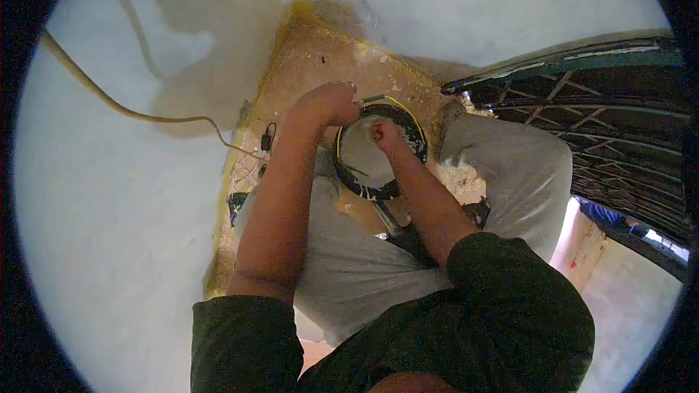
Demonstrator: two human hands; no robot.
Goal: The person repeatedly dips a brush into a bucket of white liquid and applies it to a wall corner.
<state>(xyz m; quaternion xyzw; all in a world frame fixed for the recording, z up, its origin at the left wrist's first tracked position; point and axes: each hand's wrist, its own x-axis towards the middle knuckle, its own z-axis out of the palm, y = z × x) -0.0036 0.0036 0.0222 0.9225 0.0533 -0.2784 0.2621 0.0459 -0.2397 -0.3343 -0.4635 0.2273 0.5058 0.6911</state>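
A round black bucket (372,193) sits on the floor between my knees, its rim and inner wall smeared with white. Pale grey-white paint or plaster (360,151) fills it, with a thin dark streak on the surface. My left hand (335,105) is closed at the far left of the rim, against the green grip (373,97) of the yellow wire handle (408,109). Inside the bucket's mouth, my right hand (387,135) is curled into a fist above the pale mix. Whatever it holds, if anything, is hidden.
A tan cable (131,111) runs along the pale left wall to a small black plug (266,140) near the floor. A dark metal lattice gate (604,116) stands at right. The dusty floor (313,47) narrows into a wall corner ahead.
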